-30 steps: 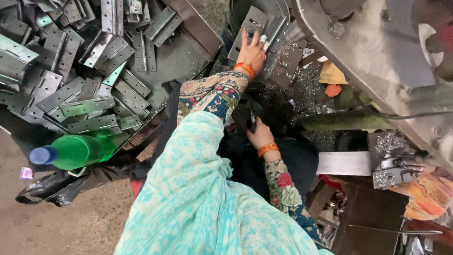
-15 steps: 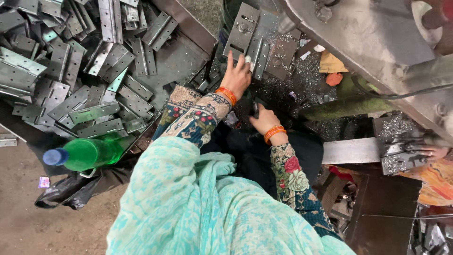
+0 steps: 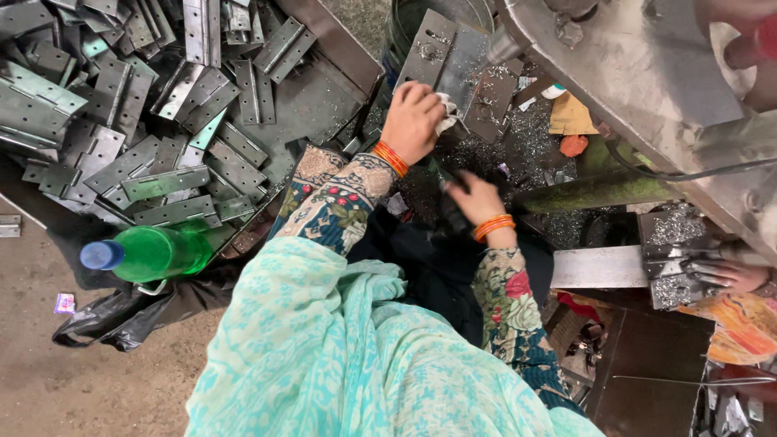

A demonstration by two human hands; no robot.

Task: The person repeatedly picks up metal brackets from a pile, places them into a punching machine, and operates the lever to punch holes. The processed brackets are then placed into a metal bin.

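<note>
at far left, on the dirt floor (image 3: 97, 388): a small scrap of wrapper (image 3: 64, 303), pink and white. beside it, a black bag (image 3: 121, 316), crumpled, with a green bottle (image 3: 158, 253) lying on its side on top, blue cap pointing left.

upper left: tray (image 3: 324, 89), dark metal, holding a heap of hinges (image 3: 137, 137), grey steel, flat and folded, stacked loosely at all angles; a few reach the tray's near edge just above the bottle.

centre: left hand (image 3: 413, 121), orange bangles at the wrist, patterned sleeve. fingers curled, closed on a white rag (image 3: 447, 113), knuckles up. the hand rests against a hinge plate (image 3: 441, 53), large, grey, with holes, leaning just past the tray's right edge. a second plate (image 3: 490, 101) stands touching it on the right.

right of centre: right hand (image 3: 477, 198), orange bangles, floral sleeve. fingers bent around a dark object; what it is cannot be told, and how tight the grip is cannot be told. it sits near the left hand, lower, over a surface strewn with metal shavings (image 3: 526, 150).

right: green bar (image 3: 591, 193), lying level; orange scraps (image 3: 571, 121) above it; grey machine body (image 3: 647, 89) across the upper corner.

far right: another person's hand (image 3: 732, 275) at a metal clamp (image 3: 676, 267).
</note>
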